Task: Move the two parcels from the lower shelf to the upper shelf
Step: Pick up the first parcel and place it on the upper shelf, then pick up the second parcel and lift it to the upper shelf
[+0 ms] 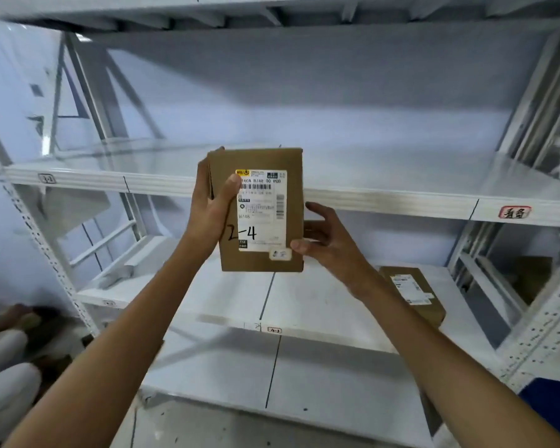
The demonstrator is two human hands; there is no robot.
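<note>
A brown cardboard parcel [262, 257] with a white shipping label and "2-4" written on it is held upright in front of the shelves. My left hand [212, 205] grips its left edge, thumb on the label. My right hand [324, 240] holds its lower right corner, fingers behind the box. The parcel's top edge is level with the upper shelf [385, 202]. A second brown parcel [414, 294] with a white label lies flat on the lower shelf [320, 305], to the right, partly hidden by my right forearm.
White metal shelving posts [33, 231] with punched holes stand on both sides. A red-stamped tag [514, 212] marks the upper shelf's front edge at right. A further shelf [240, 373] lies below. White sacks [4, 370] pile at the lower left. Another brown box [534, 279] sits in the neighbouring rack.
</note>
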